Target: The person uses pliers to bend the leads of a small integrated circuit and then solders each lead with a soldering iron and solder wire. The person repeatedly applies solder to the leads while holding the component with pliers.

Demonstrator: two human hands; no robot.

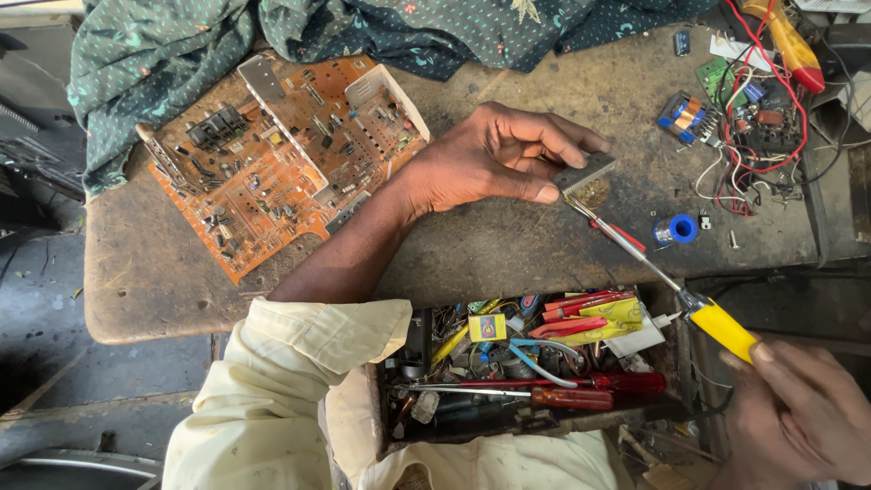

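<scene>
The right hand (798,417) is cut off by the bottom and right edges, and its palm hides the end of the yellow handle (723,328). Under the left hand (494,159), the fingers cover part of the small finned component (585,171). Left of this hand, the cloth (272,36) hides the top corner of the orange circuit board (272,163).

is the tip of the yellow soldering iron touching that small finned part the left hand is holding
Touching. The head view shows the soldering iron tip meeting the lower edge of the finned part pinched in the left hand, with no gap visible.
</scene>
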